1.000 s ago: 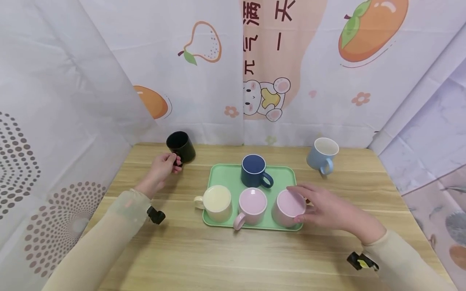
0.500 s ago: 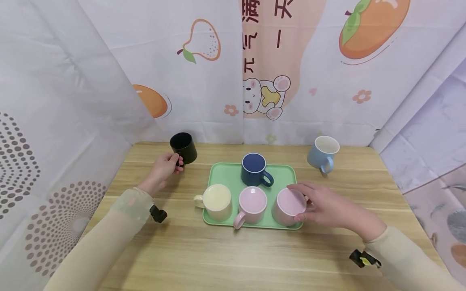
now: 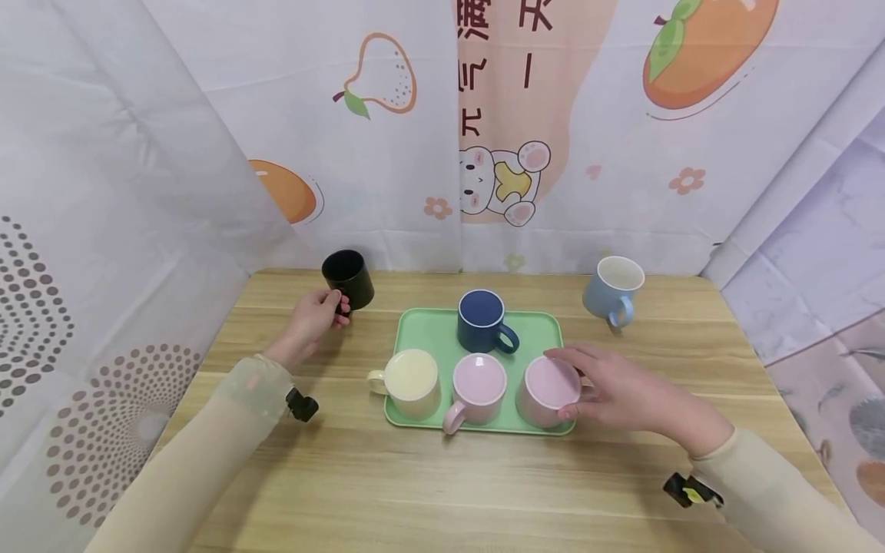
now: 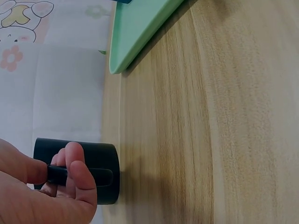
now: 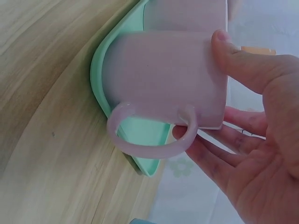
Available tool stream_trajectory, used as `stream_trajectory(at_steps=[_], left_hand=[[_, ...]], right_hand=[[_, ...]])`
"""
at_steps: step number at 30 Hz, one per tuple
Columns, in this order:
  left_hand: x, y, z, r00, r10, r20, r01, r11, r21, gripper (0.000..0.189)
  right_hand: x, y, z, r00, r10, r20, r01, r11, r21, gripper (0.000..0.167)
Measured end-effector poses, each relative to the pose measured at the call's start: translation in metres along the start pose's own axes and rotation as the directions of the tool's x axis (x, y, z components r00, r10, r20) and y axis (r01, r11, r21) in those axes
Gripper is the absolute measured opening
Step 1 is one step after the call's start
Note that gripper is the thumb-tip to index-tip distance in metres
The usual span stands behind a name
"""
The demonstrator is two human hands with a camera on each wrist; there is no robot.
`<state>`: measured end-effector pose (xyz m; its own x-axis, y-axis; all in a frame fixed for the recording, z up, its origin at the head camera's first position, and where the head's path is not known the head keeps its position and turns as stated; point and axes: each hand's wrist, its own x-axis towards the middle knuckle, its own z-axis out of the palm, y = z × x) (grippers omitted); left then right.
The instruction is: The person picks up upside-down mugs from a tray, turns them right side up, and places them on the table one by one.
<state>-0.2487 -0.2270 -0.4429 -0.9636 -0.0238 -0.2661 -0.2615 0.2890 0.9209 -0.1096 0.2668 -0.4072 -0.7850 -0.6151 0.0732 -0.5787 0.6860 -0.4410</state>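
- Head view, upper left on the table point(image 3: 415, 491): the left hand point(image 3: 313, 316) holds the black mug point(image 3: 356, 290) by its handle; the mug's mouth faces up.
- Left wrist view, lower left: thumb and curled fingers pinch that handle. It faces the person, presumably why the body needs no grip.
- Head view, right of centre: the right hand point(image 3: 615, 388) grips the outer pink mug point(image 3: 541, 405) in the lower right corner of the green tray point(image 3: 429, 326).
- Right wrist view: thumb on one side, fingers on the other, spread about the mug's width. The handle juts out near the fingertips, so I'd guess a hold on the body suits better here.
- Beside it, the middle pink mug point(image 3: 479, 395) and yellow mug point(image 3: 413, 388) line the tray's lower edge, handles to lower left and left, likely to spare their neighbours.
- The dark blue mug point(image 3: 475, 329) sits above them on the tray.
- Those four flat tops suggest bases up, though I can't be sure.
- Upper right, the light blue mug point(image 3: 607, 290) stands off the tray, mouth up.
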Motion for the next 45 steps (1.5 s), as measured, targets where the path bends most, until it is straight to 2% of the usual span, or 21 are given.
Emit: stream_trajectory(at_steps=[6, 26, 34, 41, 45], left_hand=[[0.000, 0.000, -0.003, 1.000, 0.000, 0.014, 0.000, 1.000, 0.010, 0.043], [-0.001, 0.000, -0.006, 0.999, 0.021, 0.030, -0.023, 0.999, 0.049, 0.044], [-0.002, -0.004, -0.008, 0.999, 0.036, -0.009, -0.035, 0.997, 0.074, 0.046], [-0.008, -0.006, -0.019, 0.999, -0.013, -0.049, 0.016, 0.998, 0.057, 0.061], [-0.018, -0.003, -0.025, 0.997, -0.037, -0.070, 0.043, 0.995, 0.085, 0.070]], right_hand=[[0.001, -0.001, 0.000, 1.000, 0.010, 0.024, -0.010, 1.000, 0.010, 0.077], [0.000, 0.004, 0.001, 0.999, -0.032, -0.004, 0.032, 0.999, 0.014, 0.078], [0.000, 0.005, 0.001, 0.999, -0.037, -0.002, 0.037, 0.999, 0.019, 0.079], [0.004, 0.006, -0.003, 0.999, -0.041, 0.036, 0.039, 0.998, 0.047, 0.078], [0.005, 0.005, -0.007, 0.998, -0.027, 0.058, 0.023, 0.997, 0.071, 0.079]])
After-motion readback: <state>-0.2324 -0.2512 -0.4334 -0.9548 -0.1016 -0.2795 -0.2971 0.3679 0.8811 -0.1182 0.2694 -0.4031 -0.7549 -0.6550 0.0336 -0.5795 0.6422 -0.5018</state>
